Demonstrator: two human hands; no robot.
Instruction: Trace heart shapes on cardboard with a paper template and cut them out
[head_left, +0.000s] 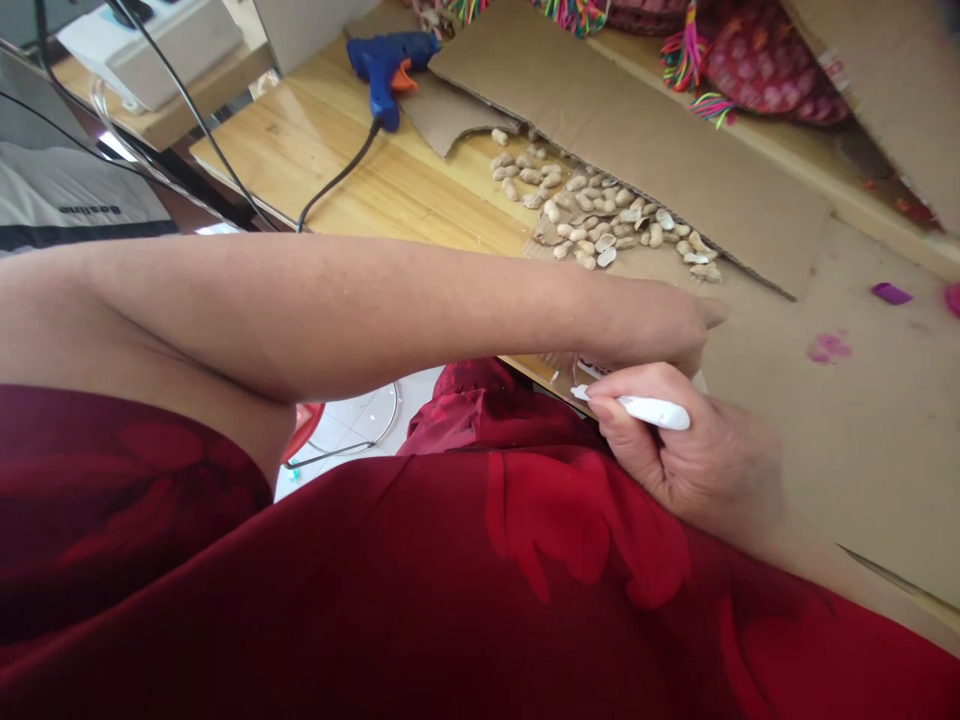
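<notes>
My right hand [675, 450] pinches a white marker-like pen [656, 411] between thumb and fingers, its narrow tip pointing left. Just above it is my left hand [664, 320], reaching in from the left with the wrist bent. One finger sticks out to the right; the others curl down out of sight, so whatever they hold is hidden. The two hands are close together at the edge of the cardboard [862, 430]. Beyond my left hand lies a pile of peanuts [600, 205], some of them split, empty shells.
A blue glue gun [384, 75] with an orange trigger lies on the wooden table [442, 215], its cord trailing left. A loose cardboard flap [600, 90] borders the peanuts. A purple cap [891, 293] and pink stains are at right. Tasselled red items [772, 65] sit at the back.
</notes>
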